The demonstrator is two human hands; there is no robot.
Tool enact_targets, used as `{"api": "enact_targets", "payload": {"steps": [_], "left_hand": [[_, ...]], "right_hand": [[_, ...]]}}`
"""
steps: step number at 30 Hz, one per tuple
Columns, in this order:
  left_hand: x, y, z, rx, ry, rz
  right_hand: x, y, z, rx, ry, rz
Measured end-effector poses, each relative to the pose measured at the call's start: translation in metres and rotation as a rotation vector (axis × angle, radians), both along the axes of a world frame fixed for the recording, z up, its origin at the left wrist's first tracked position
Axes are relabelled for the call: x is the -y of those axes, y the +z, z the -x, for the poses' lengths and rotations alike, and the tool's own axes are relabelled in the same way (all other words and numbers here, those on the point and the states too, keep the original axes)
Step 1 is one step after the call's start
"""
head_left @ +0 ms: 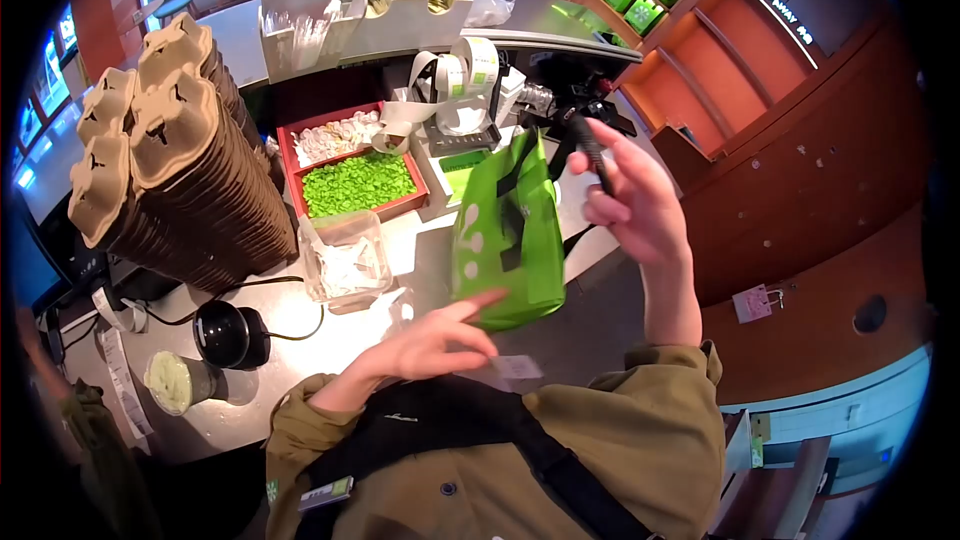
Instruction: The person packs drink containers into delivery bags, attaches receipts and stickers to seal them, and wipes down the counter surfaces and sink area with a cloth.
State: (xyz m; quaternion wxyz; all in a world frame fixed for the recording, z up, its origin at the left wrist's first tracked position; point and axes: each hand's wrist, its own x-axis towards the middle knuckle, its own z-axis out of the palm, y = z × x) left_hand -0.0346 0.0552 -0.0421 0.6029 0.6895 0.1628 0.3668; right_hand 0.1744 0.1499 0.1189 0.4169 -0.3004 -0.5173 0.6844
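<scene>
A green bag [512, 240] with white dots and dark handles stands on the counter in front of me. My left hand [435, 342] is beside its lower edge, one finger pointing at the bag and the others partly bent. A small white label [517, 368] lies just right of those fingers; whether they touch it is unclear. Raised to the right of the bag, my right hand [632, 185] has its fingers round a black pen-like object [592, 152], which is slightly blurred.
Stacked brown cup carriers [190, 170] rise at the left. Behind are a red box [418, 198] of green and white pieces and a label printer [465, 105]. A clear tub [347, 260], black scanner [228, 333] and drink cup [178, 383] sit nearer. Another person's sleeve [105, 460] shows lower left.
</scene>
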Motion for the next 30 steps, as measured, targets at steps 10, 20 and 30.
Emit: {"api": "enact_targets", "payload": {"steps": [10, 20, 30], "left_hand": [[-0.063, -0.009, -0.058, 0.020, 0.048, 0.060], [-0.082, -0.003, -0.090, -0.033, 0.318, -0.029], [-0.079, -0.026, -0.137, 0.071, 0.699, 0.045]], "right_hand": [[-0.024, -0.010, -0.051, 0.114, -0.257, -0.102], [-0.082, -0.018, -0.090, -0.011, -0.255, -0.115], [-0.133, -0.049, -0.083, 0.079, -0.175, -0.108]]}}
